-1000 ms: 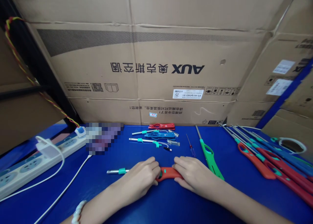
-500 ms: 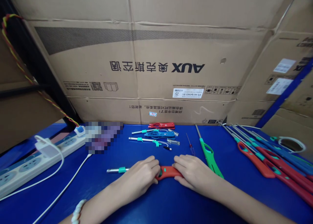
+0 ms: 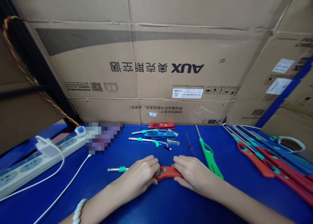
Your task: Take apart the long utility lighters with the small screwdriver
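Both hands grip an orange long-nosed lighter point(image 3: 168, 173) that lies crosswise just above the blue table. My left hand point(image 3: 144, 171) is closed round its trigger end, covering part of it, and the metal nozzle with a teal collar sticks out to the left. My right hand point(image 3: 189, 171) is closed round the handle's other end, which it hides. Behind the hands lie a blue lighter casing point(image 3: 160, 134), a red lighter casing point(image 3: 161, 125), and loose nozzles with wires and a clear fuel tank point(image 3: 173, 141).
A small screwdriver point(image 3: 190, 145) and a green lighter point(image 3: 210, 158) lie right of centre. Several red, orange and blue lighters point(image 3: 281, 165) are spread at the right beside a tape roll point(image 3: 292, 144). At left are a white power strip point(image 3: 26, 165) and cables; cardboard point(image 3: 156, 54) walls the back.
Almost nothing differs. Both hands keep their hold on the orange lighter, with only a tiny shift of the fingers.
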The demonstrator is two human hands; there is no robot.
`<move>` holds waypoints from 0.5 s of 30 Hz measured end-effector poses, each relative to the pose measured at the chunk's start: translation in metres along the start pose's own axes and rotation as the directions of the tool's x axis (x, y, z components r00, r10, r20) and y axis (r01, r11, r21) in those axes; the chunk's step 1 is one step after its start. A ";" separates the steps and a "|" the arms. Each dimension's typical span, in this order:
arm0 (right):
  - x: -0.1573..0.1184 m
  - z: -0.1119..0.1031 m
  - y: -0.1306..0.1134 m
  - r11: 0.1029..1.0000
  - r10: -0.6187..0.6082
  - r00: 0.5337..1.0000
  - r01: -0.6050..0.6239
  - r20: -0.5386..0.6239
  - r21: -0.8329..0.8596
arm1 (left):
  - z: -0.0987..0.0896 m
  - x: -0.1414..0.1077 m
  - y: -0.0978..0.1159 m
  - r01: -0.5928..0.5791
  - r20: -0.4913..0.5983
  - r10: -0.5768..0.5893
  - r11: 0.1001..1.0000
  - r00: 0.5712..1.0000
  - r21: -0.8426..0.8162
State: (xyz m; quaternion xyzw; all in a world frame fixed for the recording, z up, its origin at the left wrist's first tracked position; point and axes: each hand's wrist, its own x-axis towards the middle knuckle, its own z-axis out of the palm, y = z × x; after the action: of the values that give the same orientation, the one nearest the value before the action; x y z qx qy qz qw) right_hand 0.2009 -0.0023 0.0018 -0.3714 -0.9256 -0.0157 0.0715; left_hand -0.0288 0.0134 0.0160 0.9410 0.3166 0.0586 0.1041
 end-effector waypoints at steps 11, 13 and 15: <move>0.001 -0.001 0.000 0.999 0.026 0.999 -0.027 0.021 0.029 | 0.000 -0.002 -0.004 0.005 -0.036 -0.008 0.997 0.999 -0.075; 0.001 -0.003 -0.001 0.999 0.030 0.999 -0.030 0.029 0.023 | 0.001 -0.002 -0.004 0.011 -0.037 -0.014 0.996 0.999 -0.083; 0.002 -0.004 -0.002 0.999 0.031 0.999 -0.032 0.034 0.018 | 0.001 -0.002 -0.004 0.017 -0.040 -0.021 0.996 0.999 -0.087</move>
State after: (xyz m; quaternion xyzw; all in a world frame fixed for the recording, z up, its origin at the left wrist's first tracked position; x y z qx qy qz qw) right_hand 0.1992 -0.0029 0.0065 -0.3854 -0.9208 0.0005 0.0596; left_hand -0.0327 0.0154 0.0138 0.9312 0.3248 0.0905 0.1386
